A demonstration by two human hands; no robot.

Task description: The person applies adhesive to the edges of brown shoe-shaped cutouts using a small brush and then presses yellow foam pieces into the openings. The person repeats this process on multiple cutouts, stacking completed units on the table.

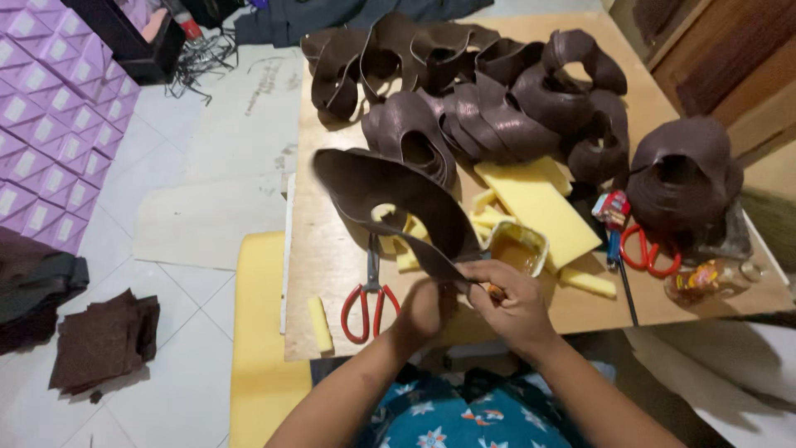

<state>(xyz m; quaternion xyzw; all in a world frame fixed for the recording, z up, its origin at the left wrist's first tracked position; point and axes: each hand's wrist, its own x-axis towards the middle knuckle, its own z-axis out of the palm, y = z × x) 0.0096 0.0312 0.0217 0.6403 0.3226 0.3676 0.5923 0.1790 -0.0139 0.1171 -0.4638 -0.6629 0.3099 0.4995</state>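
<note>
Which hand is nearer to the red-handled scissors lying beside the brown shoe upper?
Left. The left hand grips the brown shoe upper just right of the red-handled scissors; the right hand sits farther right, near the glue tub.

Scissors (371, 292) on board (323, 249) left of hands, glue tub (518, 246) behind right hand (512, 300), foam sheet (539, 207) behind tub

Both forearms rise from the bottom edge, bare, and converge at the middle of the view. The left arm comes up from about 7 o'clock, the right from about 5 o'clock. The left hand (425, 311) is curled, fingers folded inward in a closed grip, knuckles turned toward the right hand. The right hand (512, 300) lies at 3 o'clock of it, back facing up, fingers bent down and pinched shut. The two hands touch.
</note>
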